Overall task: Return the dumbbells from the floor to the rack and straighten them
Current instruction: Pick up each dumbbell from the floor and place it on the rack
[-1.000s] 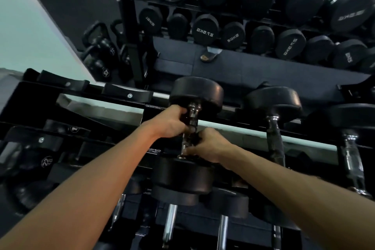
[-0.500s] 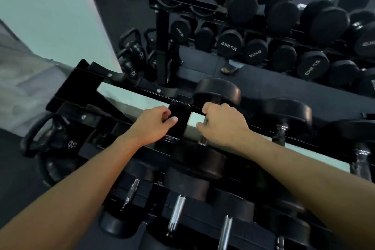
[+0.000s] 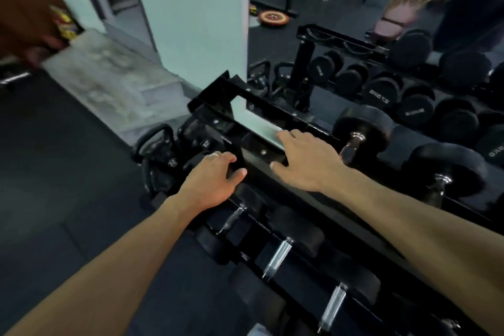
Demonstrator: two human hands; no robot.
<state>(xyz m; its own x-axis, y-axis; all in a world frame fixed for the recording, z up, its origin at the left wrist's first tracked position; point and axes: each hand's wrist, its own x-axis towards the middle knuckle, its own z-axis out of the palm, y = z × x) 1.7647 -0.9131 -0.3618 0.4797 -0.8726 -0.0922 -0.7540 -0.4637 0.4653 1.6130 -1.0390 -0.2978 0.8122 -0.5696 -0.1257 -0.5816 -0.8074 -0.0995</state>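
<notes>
A black dumbbell rack [image 3: 212, 95] runs from the middle to the lower right, against a mirror. On its top tier lies a black round-headed dumbbell [image 3: 362, 128] with a chrome handle, and another [image 3: 447, 169] lies to its right. My right hand [image 3: 302, 161] hovers with spread fingers over the bare top rail, just left of the first dumbbell, holding nothing. My left hand [image 3: 212, 177], with a ring on it, hangs relaxed over the rack's left end, above the lower tier. Several dumbbells with chrome handles [image 3: 278, 256] fill the lower tiers.
Black kettlebells [image 3: 161, 153] stand on the dark floor at the rack's left end. A grey stone step [image 3: 109, 82] and a pale pillar [image 3: 196, 13] lie beyond. The mirror [image 3: 354, 35] shows more dumbbells, a weight plate and a person.
Both hands have let go of the top-tier dumbbell and moved left along the rack, fingers opening. The view has swung left, bringing the floor and kettlebells in.
</notes>
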